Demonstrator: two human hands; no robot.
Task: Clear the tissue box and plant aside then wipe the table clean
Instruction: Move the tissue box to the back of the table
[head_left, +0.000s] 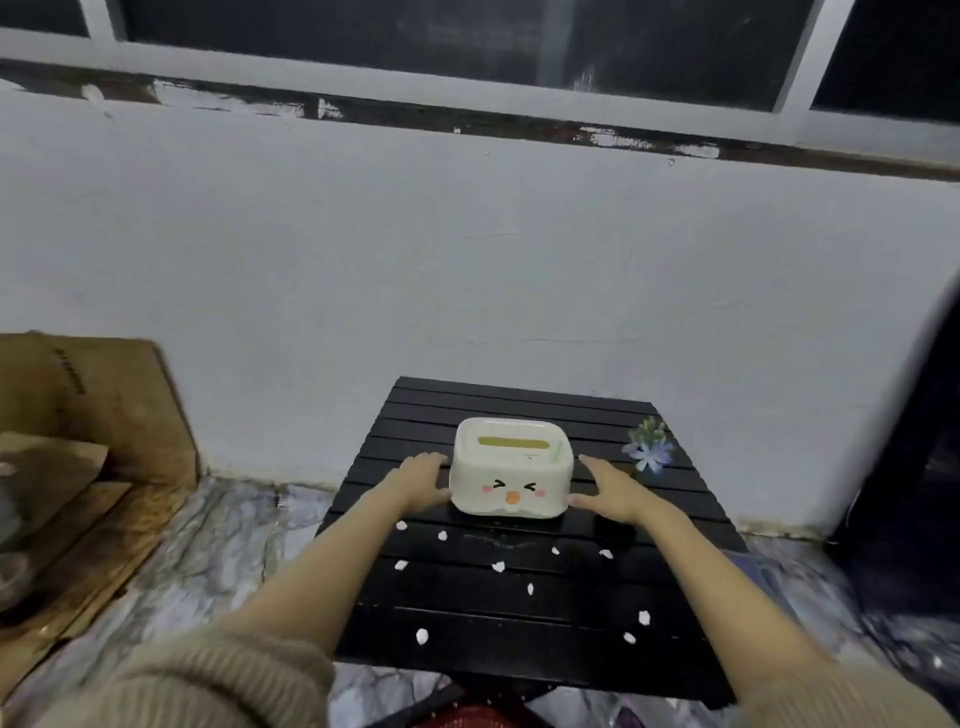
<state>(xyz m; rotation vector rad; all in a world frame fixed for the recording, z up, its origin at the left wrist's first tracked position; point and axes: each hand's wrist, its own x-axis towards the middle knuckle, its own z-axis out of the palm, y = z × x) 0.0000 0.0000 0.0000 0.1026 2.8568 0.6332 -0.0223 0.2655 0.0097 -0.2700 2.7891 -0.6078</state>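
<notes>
The cream tissue box (511, 467), printed with a squinting cartoon face, is flanked mid-table (519, 603) by the left hand (422, 480) and right hand (609, 491), spread open; contact cannot be confirmed. The plant (649, 447) stands near the right edge. Cardboard (98, 405) lettering is unreadable.

I see a pale wall (467, 249) filling most of the view, smooth and evenly lit in a cool, dim light. Above it a dark ledge (519, 122) runs across, its paint chipped in patches. Over the ledge are windows (457, 41) with white frames and black panes. The floor (218, 540) is grey-veined marble, stained where it meets the wall. On my left, brown cardboard (98, 405) leans against the wall, with more flattened sheets lying near it. At the far right I can make out a dark shape (914, 467), too blurred to identify.
</notes>
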